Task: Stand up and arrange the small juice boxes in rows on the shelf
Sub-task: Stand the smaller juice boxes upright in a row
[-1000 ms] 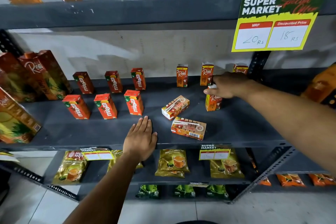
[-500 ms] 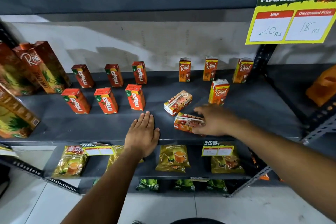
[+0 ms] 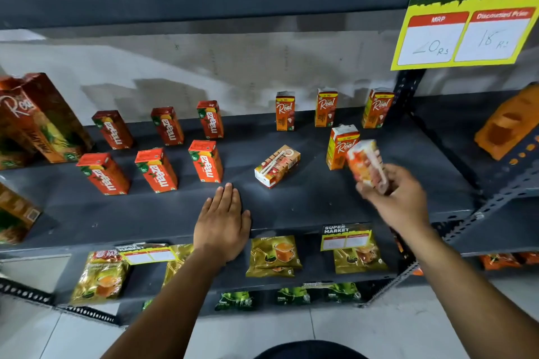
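On the dark grey shelf (image 3: 306, 207), several red Maaza juice boxes (image 3: 157, 169) stand upright in two rows at the left. Three orange Real juice boxes (image 3: 326, 108) stand in a back row at the right, and a fourth Real box (image 3: 339, 147) stands in front of them. Another Real box (image 3: 277, 165) lies flat on its side mid-shelf, straw side up. My right hand (image 3: 393, 198) holds a blurred Real juice box (image 3: 367, 165) lifted above the shelf, just right of the fourth standing box. My left hand (image 3: 223, 221) rests flat on the shelf's front edge, fingers together.
Large Real juice cartons (image 3: 38, 116) stand at the shelf's left end. A yellow price sign (image 3: 466, 17) hangs from the upper shelf at right. Tea packets (image 3: 274, 255) lie on the lower shelf. A slotted metal upright (image 3: 405, 90) bounds the shelf on the right.
My right hand left the box it had stood up, came down to the flat box at the shelf front, gripped it and lifted it up and to the right. My left hand stayed put.
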